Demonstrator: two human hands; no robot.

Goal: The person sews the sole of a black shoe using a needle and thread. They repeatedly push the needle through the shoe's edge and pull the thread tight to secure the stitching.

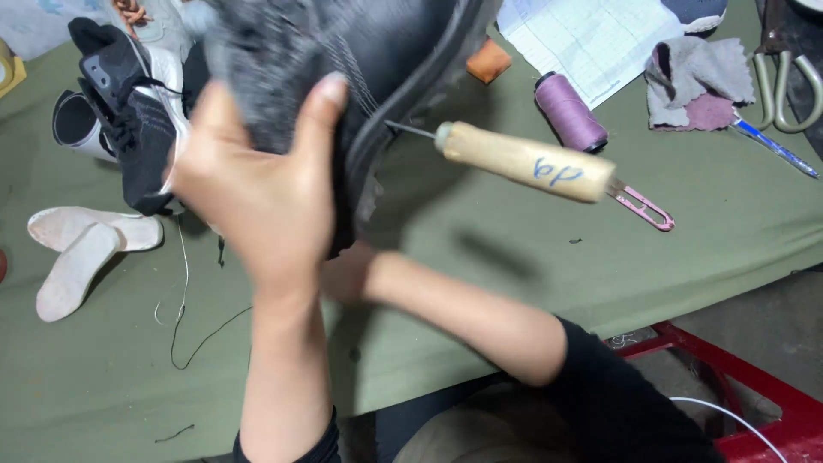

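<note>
Green cloth-covered workbench (514, 283), cluttered. Left hand (257, 189) wrapped around dark shoe (360, 51), thumb over fuzzy lining, shoe held up close to camera. Right hand (343, 274) mostly hidden under shoe; likely supporting it, grip cannot tell. Wooden-handled awl (523, 160) stuck by its needle into sole edge, handle jutting free, no hand on it. Step in hand, as judged: stitching sole seam. Next move calls for firm hold on shoe, straight pull on awl. Purple thread spool (570, 111), white insoles (81, 249), black sneaker (129, 120) lie about.
</note>
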